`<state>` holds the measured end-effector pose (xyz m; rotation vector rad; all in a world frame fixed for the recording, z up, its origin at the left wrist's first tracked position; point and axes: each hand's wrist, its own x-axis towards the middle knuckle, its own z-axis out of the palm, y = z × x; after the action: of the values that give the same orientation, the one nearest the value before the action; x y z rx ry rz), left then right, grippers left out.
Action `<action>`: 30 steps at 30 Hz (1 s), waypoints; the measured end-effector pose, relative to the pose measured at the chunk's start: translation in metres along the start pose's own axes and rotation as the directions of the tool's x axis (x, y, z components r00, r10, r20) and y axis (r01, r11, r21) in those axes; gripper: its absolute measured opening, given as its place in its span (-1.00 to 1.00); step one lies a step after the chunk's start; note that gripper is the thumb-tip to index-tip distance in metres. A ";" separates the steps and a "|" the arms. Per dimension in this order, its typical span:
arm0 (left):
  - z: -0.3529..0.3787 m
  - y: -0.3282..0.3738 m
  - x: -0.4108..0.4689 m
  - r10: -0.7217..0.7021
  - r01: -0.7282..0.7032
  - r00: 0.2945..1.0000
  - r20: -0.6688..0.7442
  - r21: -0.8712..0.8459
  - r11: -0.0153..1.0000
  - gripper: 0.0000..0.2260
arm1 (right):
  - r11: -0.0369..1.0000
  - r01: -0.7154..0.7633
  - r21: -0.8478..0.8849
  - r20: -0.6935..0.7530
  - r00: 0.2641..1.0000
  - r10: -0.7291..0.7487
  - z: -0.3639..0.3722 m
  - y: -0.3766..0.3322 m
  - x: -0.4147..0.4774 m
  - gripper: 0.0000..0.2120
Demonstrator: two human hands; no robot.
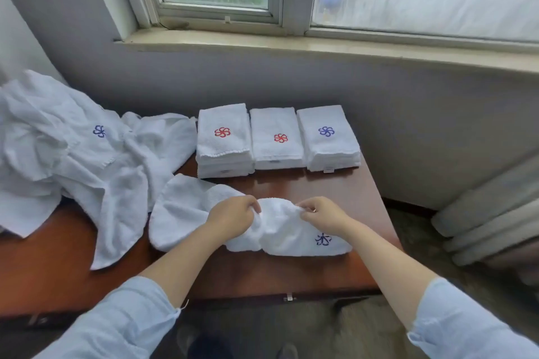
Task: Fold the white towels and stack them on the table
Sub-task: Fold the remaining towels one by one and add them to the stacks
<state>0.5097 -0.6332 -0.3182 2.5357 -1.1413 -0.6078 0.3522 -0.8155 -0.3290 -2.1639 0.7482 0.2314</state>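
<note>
A white towel with a blue flower logo (280, 230) lies bunched on the brown table (262, 274) in front of me. My left hand (233, 214) pinches its upper edge on the left, and my right hand (320, 213) pinches the same edge a little to the right. Three stacks of folded white towels stand in a row at the table's back: the left stack (223, 140) with a red logo, the middle stack (277, 138) with a red logo, the right stack (328, 137) with a blue logo.
A heap of unfolded white towels (73, 154) covers the table's left side and reaches the towel I hold. A grey wall and windowsill (291, 44) run behind the table. A radiator (490, 213) stands on the floor to the right.
</note>
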 end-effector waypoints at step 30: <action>0.069 0.054 0.010 0.143 -0.262 0.933 0.330 0.351 0.899 -0.64 | 0.958 -0.169 0.233 0.200 0.972 0.123 0.035 0.080 -0.045 -0.69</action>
<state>0.4469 -0.6818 -0.3574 2.6472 -1.7720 -0.7933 0.2723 -0.8089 -0.3855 -1.8246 0.7884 0.3878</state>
